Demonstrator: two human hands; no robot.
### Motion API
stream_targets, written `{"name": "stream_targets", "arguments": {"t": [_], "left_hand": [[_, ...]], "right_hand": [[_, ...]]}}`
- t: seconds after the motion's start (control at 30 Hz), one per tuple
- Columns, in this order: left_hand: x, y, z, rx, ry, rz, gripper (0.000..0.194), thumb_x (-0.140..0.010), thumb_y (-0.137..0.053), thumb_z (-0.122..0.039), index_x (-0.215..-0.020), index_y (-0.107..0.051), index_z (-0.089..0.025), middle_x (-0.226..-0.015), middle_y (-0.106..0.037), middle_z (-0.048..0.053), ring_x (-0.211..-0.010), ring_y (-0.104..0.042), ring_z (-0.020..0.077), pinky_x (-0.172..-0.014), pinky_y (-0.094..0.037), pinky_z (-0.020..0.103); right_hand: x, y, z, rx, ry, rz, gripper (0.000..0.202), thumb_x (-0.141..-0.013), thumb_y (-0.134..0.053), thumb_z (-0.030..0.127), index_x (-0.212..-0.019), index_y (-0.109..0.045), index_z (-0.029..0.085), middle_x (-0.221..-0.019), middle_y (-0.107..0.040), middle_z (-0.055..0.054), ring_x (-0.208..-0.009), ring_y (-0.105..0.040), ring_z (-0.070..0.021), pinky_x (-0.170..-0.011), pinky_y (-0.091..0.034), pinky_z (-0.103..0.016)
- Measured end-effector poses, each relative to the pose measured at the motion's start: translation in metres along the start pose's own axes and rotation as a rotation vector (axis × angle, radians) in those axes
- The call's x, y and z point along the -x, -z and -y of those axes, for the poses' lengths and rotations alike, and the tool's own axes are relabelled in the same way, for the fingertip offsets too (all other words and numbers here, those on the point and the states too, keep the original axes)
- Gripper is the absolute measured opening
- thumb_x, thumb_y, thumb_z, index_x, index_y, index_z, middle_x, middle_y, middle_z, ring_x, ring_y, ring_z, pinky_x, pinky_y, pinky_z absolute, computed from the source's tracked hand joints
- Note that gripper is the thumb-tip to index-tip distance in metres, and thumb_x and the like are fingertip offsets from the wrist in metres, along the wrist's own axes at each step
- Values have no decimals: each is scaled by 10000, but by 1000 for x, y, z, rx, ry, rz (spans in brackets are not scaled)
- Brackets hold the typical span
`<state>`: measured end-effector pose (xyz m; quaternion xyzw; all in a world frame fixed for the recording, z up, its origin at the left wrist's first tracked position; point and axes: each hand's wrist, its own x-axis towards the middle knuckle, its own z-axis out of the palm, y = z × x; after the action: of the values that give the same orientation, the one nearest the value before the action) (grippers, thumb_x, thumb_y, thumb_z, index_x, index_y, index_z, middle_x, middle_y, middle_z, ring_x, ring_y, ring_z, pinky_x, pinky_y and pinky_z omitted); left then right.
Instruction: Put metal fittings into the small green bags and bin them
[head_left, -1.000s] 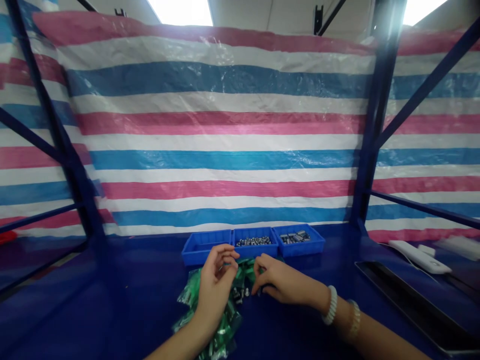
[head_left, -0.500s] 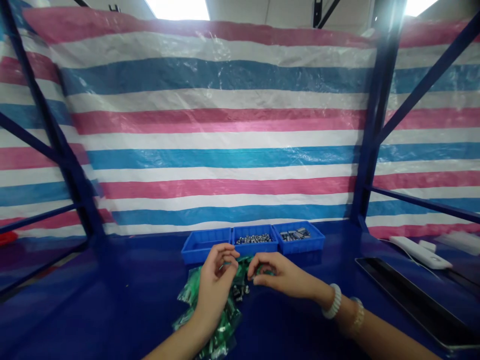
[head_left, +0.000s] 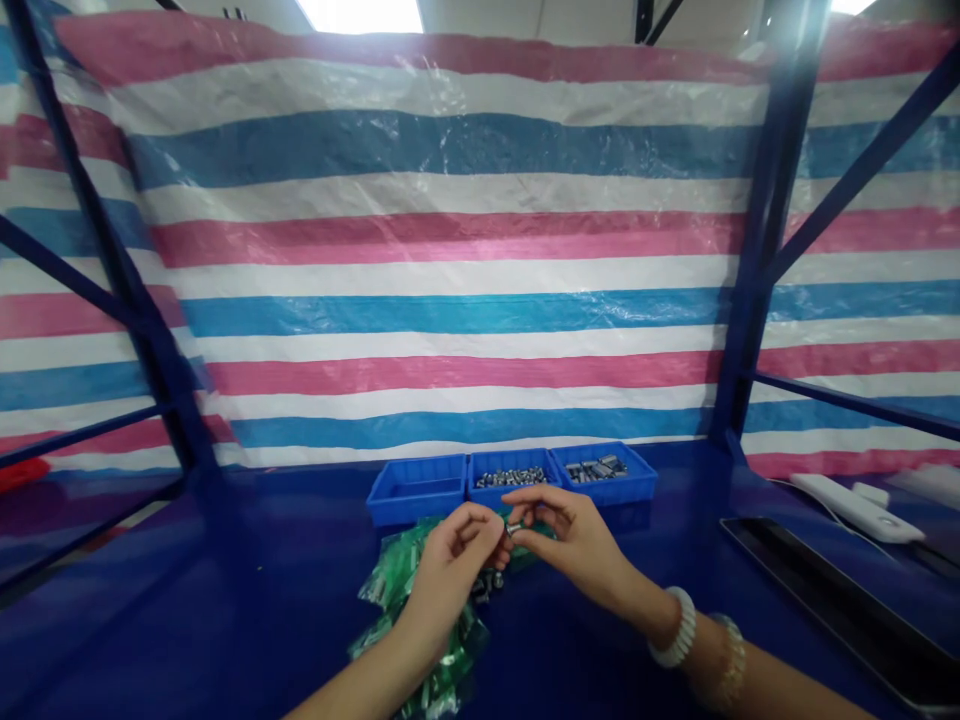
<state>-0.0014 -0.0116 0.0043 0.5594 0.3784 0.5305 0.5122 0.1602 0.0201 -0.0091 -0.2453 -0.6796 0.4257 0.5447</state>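
Observation:
My left hand (head_left: 459, 560) is closed, its thumb and forefinger pinched together; what lies between them is hidden. Facing it, my right hand (head_left: 571, 535) pinches a small metal screw (head_left: 513, 528), whose near end meets my left fingertips. Under and beside my left hand lie green plastic bags (head_left: 401, 570) in a heap. Several loose metal screws (head_left: 489, 584) rest on the blue tabletop just below the hands.
Behind the hands stand three joined blue bins: the left bin (head_left: 416, 492) shows a bare bottom, the middle bin (head_left: 511, 494) and right bin (head_left: 616, 490) hold small metal parts. A black tablet-like slab (head_left: 840, 610) and a white device (head_left: 859, 507) lie at right. Blue posts (head_left: 757, 250) flank the striped sheet.
The hands have come together, and their fingertips now meet at a small metal screw. My right hand rose slightly, and my left moved a little right. The view shifted slightly.

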Motion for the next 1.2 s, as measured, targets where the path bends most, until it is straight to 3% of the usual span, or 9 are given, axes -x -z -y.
{"name": "stream_targets", "arguments": {"t": [0.3,0.4,0.47,0.57,0.7,0.83,0.97,1.07,1.2], "left_hand": [[-3,3,5,183,86,37,219,-717,-779,-329,-782,-637,-175,-631,-605,-37,-609,-549,86,-623,-414,193],[-3,2,3,225,96,45,221,-705,-793,-288,-815,-638,-174,-658,-613,-33,-629,-553,79,-644,-421,186],[-3,2,3,205,70,42,224,-697,-796,-262,-830,-637,-175,-736,-645,-12,-684,-576,89,-674,-436,194],[-2,1,1,107,-22,15,223,-689,-784,-226,-846,-633,-183,-866,-683,29,-810,-618,133,-755,-466,235],[0,1,-1,-98,-194,-43,168,-697,-728,-191,-825,-620,-198,-841,-664,35,-805,-630,179,-749,-514,301],[4,1,0,-302,-365,-94,115,-743,-648,-171,-846,-625,-214,-820,-647,27,-764,-628,182,-749,-537,328],[6,0,2,-362,-435,-114,117,-757,-620,-154,-852,-634,-221,-823,-644,29,-768,-629,186,-750,-543,329],[5,-1,1,-333,-450,-112,148,-750,-617,-142,-876,-627,-219,-885,-634,34,-789,-631,180,-768,-543,330],[5,-1,-1,-273,-366,-90,154,-740,-626,-149,-880,-608,-212,-838,-631,33,-776,-640,180,-710,-548,300]], "right_hand": [[3,-1,8,27,33,40,296,-725,-714,185,-1019,-686,213,-849,-673,-29,-799,-595,-164,-762,-502,-336],[2,0,11,-50,16,27,257,-772,-707,290,-1016,-683,211,-878,-671,-35,-818,-606,-164,-754,-499,-313],[1,2,12,-44,-8,-10,231,-851,-624,396,-944,-691,195,-832,-664,-35,-780,-602,-155,-723,-486,-291],[-1,5,9,-8,-79,-35,428,-909,-496,521,-741,-664,164,-674,-612,-16,-626,-551,-125,-611,-443,-252],[-1,4,2,4,-211,98,536,-895,-462,596,-632,-613,154,-562,-558,4,-505,-485,-103,-512,-381,-232],[2,0,-1,9,-187,153,406,-846,-596,526,-687,-625,153,-605,-594,7,-534,-510,-97,-533,-391,-229],[2,-1,-1,-48,-177,128,299,-797,-683,439,-702,-628,161,-630,-612,11,-567,-542,-101,-577,-436,-245],[2,-1,0,-74,-157,82,225,-742,-740,370,-716,-629,175,-690,-626,7,-624,-560,-112,-606,-460,-256],[3,-1,3,-69,-121,66,174,-702,-768,279,-764,-641,178,-731,-625,9,-636,-557,-107,-609,-465,-252]]}}
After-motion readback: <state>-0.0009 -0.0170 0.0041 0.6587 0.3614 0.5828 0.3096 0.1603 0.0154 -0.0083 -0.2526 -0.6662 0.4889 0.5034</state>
